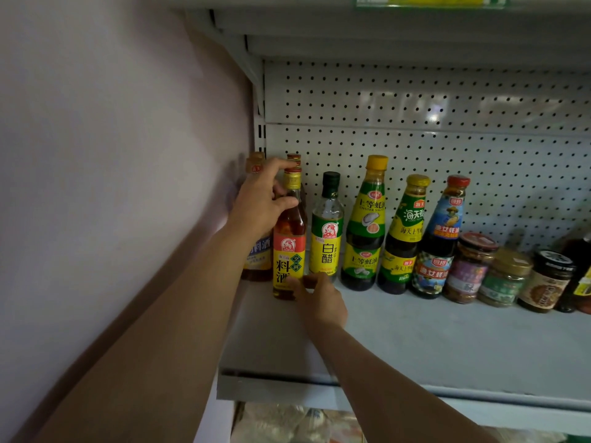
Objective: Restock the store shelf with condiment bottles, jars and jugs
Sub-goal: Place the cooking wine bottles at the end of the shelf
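A white shelf (447,340) with a pegboard back (415,148) stands against a pale wall on the left. A row of bottles and jars already lines its far edge, from the white vinegar bottle (327,228) rightward, while the near part lies bare, so stocking looks partly done. At the left end, the cooking wine bottle (287,247) stands upright. The left hand (262,203) curls round its neck; the right hand (319,298) pinches its base from the near right.
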The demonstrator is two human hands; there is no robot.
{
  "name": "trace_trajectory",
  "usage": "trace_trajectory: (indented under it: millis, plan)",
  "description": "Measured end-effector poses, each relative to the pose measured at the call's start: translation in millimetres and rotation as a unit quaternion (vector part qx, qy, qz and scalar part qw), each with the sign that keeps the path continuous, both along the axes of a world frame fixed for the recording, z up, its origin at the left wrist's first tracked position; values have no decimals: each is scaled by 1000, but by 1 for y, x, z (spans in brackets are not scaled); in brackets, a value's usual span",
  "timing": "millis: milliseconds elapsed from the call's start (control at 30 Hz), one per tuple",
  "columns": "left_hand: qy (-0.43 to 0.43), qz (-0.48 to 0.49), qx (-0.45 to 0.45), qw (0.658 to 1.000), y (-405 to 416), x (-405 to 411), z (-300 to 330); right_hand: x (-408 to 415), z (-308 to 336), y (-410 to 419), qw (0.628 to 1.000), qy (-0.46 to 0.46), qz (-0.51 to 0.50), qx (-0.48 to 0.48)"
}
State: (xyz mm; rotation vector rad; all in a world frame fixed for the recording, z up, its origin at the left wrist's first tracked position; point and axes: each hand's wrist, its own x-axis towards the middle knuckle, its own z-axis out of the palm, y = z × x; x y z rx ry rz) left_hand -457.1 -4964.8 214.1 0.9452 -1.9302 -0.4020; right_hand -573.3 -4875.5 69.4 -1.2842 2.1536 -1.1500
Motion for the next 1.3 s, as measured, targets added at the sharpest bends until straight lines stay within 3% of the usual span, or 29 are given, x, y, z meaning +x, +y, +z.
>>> trace_trajectory:
  millis: [300, 800, 1000, 1200, 1300]
  plan:
    - [-18, 25, -9, 999, -13, -3, 0, -2, 0, -18, 995, 60, -50, 55]
    - [-24, 71, -37, 997, -16, -10, 0, -2, -1, -29, 991, 80, -82, 67]
    - [-45, 97, -44, 993, -7, -13, 3, -4, 5, -22, 994, 63, -43, 75]
    - [-99, 161, -67, 980, 25, -14, 10, -19, 15, 2, 998, -45, 38, 22]
    - [-60, 157, -53, 984, 54, -11, 6, -35, 23, 32, 998, -1, 56, 11]
